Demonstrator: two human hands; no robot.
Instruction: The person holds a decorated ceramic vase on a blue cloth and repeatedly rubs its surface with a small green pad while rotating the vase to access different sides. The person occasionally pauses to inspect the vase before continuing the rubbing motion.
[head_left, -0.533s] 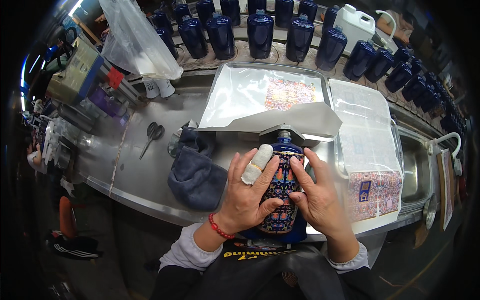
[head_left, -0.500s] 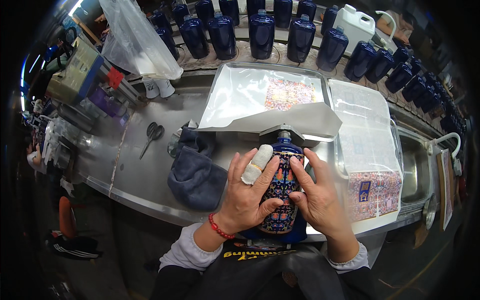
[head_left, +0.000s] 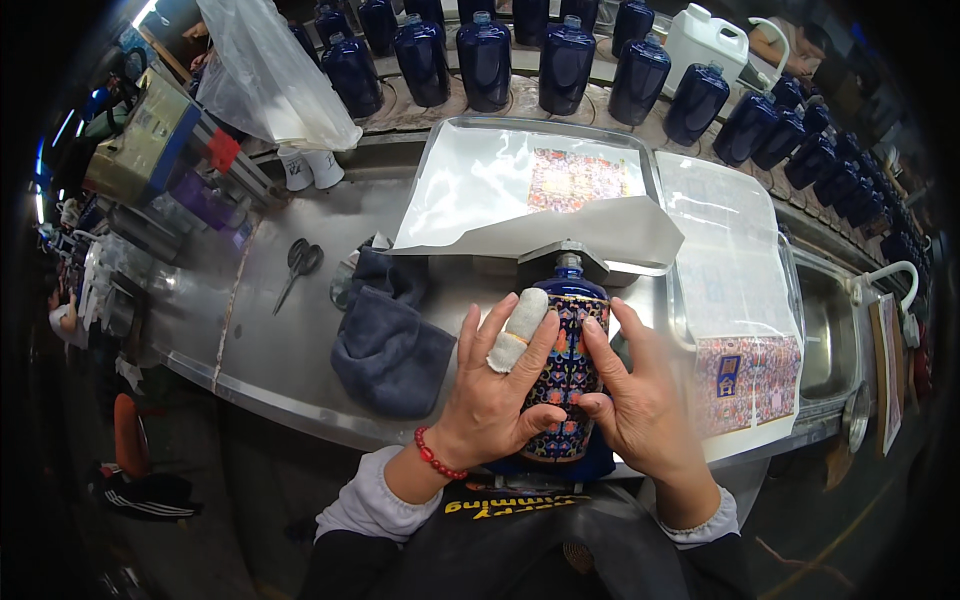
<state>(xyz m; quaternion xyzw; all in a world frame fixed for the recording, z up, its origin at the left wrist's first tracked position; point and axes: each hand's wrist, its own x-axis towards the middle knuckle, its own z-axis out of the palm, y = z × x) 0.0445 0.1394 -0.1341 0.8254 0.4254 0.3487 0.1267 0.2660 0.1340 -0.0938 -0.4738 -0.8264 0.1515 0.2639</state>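
Observation:
A dark blue glass bottle (head_left: 565, 400) lies neck-away in front of me, wrapped in a colourful floral pattern with gold edging. Its neck end meets a grey metal holder (head_left: 565, 250). My left hand (head_left: 490, 385) presses along the bottle's left side, thumb low on the pattern; one finger wears a whitish cloth wrap (head_left: 522, 330). Against the right side rest the fingers and thumb of my right hand (head_left: 640, 390). Both hands hold the bottle between them, fingers fairly straight. Blue cloth (head_left: 600, 458) shows under its base.
A metal tray (head_left: 455, 122) with a patterned sheet stands beyond the bottle. Printed transfer sheets (head_left: 745, 385) lie right, beside a sink (head_left: 830, 340). A dark cloth (head_left: 390, 350) and scissors (head_left: 300, 270) lie left. Several plain blue bottles (head_left: 484, 65) line a curved track behind.
The plain blue bottles on the curved track have shifted to the left. My hands stay on the patterned bottle with only slight finger movement.

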